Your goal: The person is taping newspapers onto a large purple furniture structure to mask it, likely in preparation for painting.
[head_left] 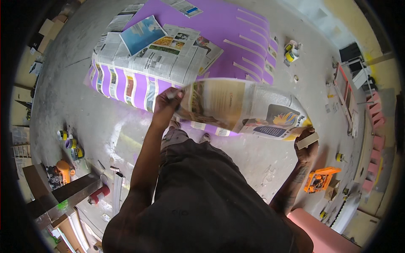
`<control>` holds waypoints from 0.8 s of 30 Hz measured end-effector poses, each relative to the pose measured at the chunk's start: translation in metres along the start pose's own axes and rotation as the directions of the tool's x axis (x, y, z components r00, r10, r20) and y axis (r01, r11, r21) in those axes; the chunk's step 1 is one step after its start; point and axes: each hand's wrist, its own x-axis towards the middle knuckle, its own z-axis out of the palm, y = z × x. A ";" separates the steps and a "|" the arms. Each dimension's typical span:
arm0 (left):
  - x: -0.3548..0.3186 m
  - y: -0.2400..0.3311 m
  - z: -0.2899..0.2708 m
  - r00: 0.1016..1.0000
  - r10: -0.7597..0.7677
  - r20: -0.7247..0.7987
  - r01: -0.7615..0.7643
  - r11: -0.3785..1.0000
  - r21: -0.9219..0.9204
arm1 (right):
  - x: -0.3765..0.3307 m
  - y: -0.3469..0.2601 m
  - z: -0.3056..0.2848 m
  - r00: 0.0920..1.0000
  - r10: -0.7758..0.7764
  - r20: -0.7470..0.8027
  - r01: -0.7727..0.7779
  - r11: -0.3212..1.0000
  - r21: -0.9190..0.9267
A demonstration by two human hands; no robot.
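Observation:
A sheet of newspaper is stretched across in front of me, bowed in the middle. My left hand is closed on its left edge, thumb on top. At the far right end, my right hand grips the paper's corner. A beige roll that looks like masking tape is in that same hand. Beyond the sheet stands a large purple block with pale tape strips across its top and right side. More newspaper lies over its left part, and striped paper panels run down its front.
Paint cans stand on the floor at left, near an orange tool and a red can. On the right are an orange toolbox and a cardboard box. A paint-spattered container stands past the block's right side.

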 end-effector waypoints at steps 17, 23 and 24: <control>0.093 0.007 -0.019 0.994 0.100 0.033 -0.105 0.971 0.214 | 0.108 0.120 -0.160 0.983 0.125 0.137 -0.035 0.852 -0.522; 0.204 -0.024 -0.026 0.982 0.185 -0.031 -0.154 0.891 0.427 | 0.169 0.103 -0.084 0.978 -0.157 -0.141 -0.101 0.235 -0.967; 0.231 -0.034 -0.024 0.985 0.137 -0.109 -0.064 0.862 0.503 | 0.182 0.101 -0.079 0.973 -0.184 -0.140 -0.095 0.236 -0.967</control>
